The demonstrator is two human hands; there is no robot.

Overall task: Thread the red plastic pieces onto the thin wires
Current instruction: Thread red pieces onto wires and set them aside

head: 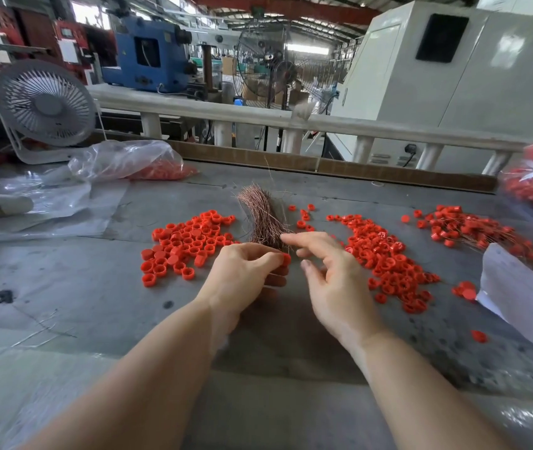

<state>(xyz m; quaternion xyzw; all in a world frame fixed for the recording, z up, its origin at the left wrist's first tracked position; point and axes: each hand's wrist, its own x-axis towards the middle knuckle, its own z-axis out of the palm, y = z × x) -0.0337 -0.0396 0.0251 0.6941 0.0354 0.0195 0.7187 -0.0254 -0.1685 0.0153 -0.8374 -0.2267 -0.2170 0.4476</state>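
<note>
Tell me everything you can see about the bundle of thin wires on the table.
The bundle of thin wires looks coppery-pink and metallic, many fine strands lying together in a curved sheaf on the grey table, between two heaps of red pieces. A few loose strands stick up at its far end. Its near end lies hidden behind the hands; the right hand reaches toward it with fingers relaxed.

Red pieces (190,241) smooth plastic; wires (260,216) coppery metal; table (73,287) matt grey.

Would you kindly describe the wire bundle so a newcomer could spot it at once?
Start at the grey worktable, between the two big heaps of red plastic rings. There, just beyond the hands, lies the bundle of thin copper-coloured wires: the only brown, brush-like tuft among round red pieces.
</note>
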